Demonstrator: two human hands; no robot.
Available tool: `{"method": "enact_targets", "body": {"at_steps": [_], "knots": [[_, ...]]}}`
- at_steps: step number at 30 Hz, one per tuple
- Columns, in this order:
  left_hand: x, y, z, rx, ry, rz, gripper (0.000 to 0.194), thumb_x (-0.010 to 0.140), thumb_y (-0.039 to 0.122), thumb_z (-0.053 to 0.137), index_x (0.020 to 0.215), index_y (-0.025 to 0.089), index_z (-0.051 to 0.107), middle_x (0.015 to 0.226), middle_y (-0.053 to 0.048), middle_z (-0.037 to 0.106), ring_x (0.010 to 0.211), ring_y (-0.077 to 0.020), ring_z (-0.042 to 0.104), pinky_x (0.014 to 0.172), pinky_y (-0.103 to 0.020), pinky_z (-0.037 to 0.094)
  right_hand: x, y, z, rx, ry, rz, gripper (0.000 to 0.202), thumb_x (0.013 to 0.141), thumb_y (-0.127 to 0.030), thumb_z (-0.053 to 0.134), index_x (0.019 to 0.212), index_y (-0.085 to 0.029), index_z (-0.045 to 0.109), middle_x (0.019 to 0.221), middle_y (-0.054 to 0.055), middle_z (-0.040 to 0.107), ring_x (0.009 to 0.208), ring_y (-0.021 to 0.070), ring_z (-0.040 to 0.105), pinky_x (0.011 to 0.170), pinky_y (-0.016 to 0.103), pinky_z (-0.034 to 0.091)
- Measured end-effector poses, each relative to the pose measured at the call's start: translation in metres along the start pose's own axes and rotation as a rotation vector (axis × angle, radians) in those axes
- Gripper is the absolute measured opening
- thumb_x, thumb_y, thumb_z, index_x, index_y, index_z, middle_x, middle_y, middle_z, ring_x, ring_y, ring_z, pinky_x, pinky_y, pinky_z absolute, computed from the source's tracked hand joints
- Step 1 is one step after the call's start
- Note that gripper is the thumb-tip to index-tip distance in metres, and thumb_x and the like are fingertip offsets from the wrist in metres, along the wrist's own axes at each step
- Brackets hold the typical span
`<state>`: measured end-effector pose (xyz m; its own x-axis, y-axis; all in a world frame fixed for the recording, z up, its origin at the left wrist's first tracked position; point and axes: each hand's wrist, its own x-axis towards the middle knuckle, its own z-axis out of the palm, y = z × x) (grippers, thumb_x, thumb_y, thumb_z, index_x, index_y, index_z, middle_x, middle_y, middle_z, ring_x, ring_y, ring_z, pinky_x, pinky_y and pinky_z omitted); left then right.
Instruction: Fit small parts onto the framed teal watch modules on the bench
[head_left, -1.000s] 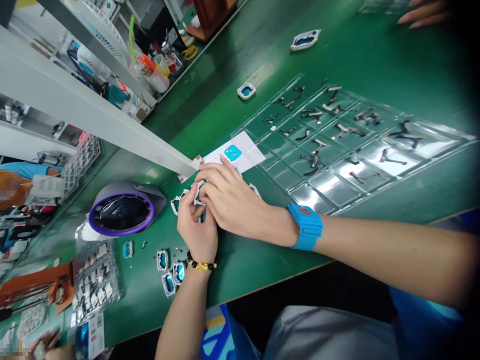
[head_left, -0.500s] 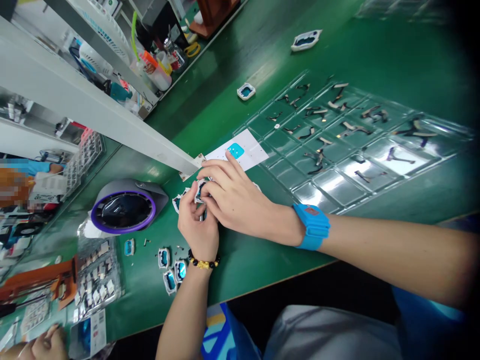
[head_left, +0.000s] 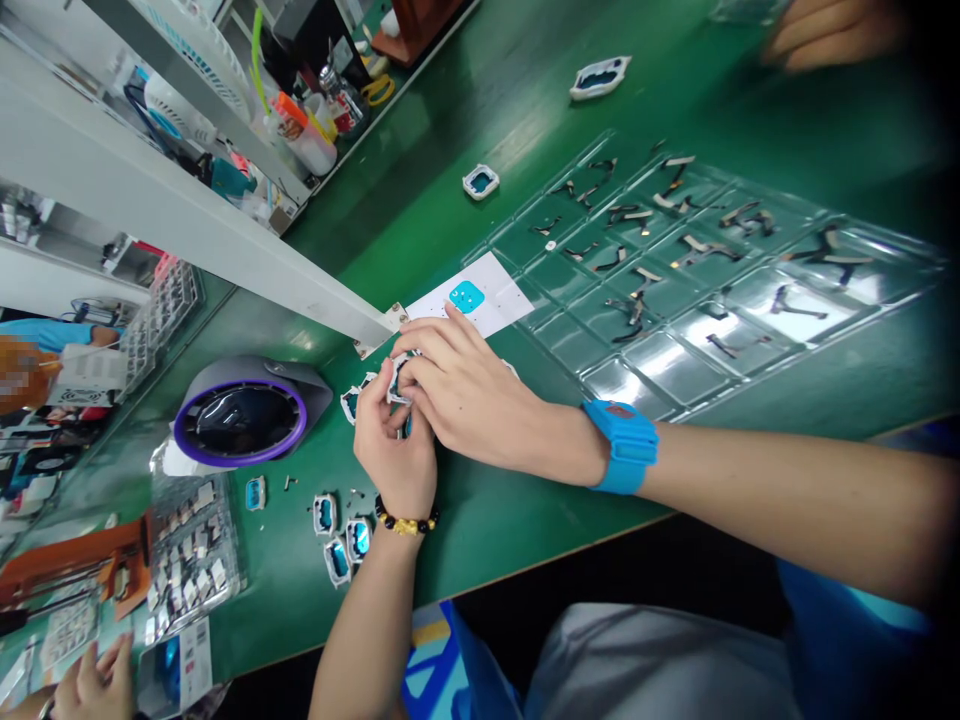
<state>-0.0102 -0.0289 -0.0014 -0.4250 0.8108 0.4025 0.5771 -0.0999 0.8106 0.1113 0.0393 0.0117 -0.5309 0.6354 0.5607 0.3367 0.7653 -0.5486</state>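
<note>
My left hand [head_left: 395, 455], with a beaded bracelet on its wrist, pinches a small white rounded-square housing [head_left: 397, 380] with a dark opening. My right hand [head_left: 476, 395], wearing a blue wristband, lies over it from the right, its thumb and forefinger closed on the same housing. My fingers cover much of the piece and whatever small part may be between them. Another white housing [head_left: 349, 403] shows just left of my left fingers. Nearer to me, several housings with blue film, one of them here [head_left: 325, 514], lie beside my left wrist. Beyond my right fingertips lies a white sheet [head_left: 499, 290] with a blue patch.
A clear compartment tray [head_left: 675, 375] with black flex-cable-like strips spreads to the right. A grey post [head_left: 300, 285] stands ahead, near a purple-rimmed device [head_left: 306, 420]. Two housings lie farther back. Another person's hand [head_left: 832, 35] is at top right; another [head_left: 94, 685] at lower left.
A person's hand has come into view at top right, and the hand at lower left has lifted its fingers. My hands keep nearly the same hold; the view has shifted slightly.
</note>
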Motion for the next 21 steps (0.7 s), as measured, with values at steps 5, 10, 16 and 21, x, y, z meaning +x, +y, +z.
{"method": "enact_targets", "body": {"at_steps": [5,10,16,21], "knots": [[0.0001,-0.0014,-0.0004,0.042,0.008,0.004,0.036,0.096,0.025,0.066,0.133,0.023,0.064,0.141,-0.012,0.065,0.119,-0.0209,0.069,0.093,-0.031,0.063,0.0009,0.0001,-0.0023,0.001,-0.012,0.015,0.019,0.104,-0.016,0.048,0.101,-0.014,0.068,0.128,0.015,0.062,0.134,0.0322,0.047,0.125,0.066,0.025],[0.0003,-0.0007,0.0001,0.022,0.011,0.01,0.037,0.097,0.024,0.066,0.133,0.022,0.064,0.14,-0.012,0.065,0.115,-0.0186,0.07,0.092,-0.028,0.063,0.0008,0.0001,-0.0021,0.008,-0.022,0.03,0.019,0.104,-0.017,0.049,0.101,-0.014,0.068,0.129,0.015,0.062,0.134,0.032,0.048,0.125,0.065,0.024],[0.001,-0.0023,0.0012,0.035,0.007,0.03,0.043,0.091,0.019,0.071,0.133,0.023,0.064,0.141,-0.011,0.065,0.115,-0.0178,0.07,0.085,-0.024,0.062,-0.0002,-0.0012,0.0006,-0.038,-0.015,0.023,0.02,0.102,-0.012,0.048,0.102,-0.012,0.067,0.13,0.016,0.061,0.133,0.0326,0.048,0.125,0.063,0.024],[0.0012,-0.0015,0.0021,0.036,0.014,0.021,0.043,0.089,0.017,0.073,0.131,0.023,0.066,0.139,-0.01,0.067,0.115,-0.0179,0.07,0.083,-0.023,0.062,0.0002,-0.0007,0.0019,-0.06,-0.007,0.004,0.022,0.101,-0.011,0.046,0.106,-0.01,0.067,0.128,0.017,0.062,0.131,0.0328,0.049,0.126,0.062,0.024]]}}
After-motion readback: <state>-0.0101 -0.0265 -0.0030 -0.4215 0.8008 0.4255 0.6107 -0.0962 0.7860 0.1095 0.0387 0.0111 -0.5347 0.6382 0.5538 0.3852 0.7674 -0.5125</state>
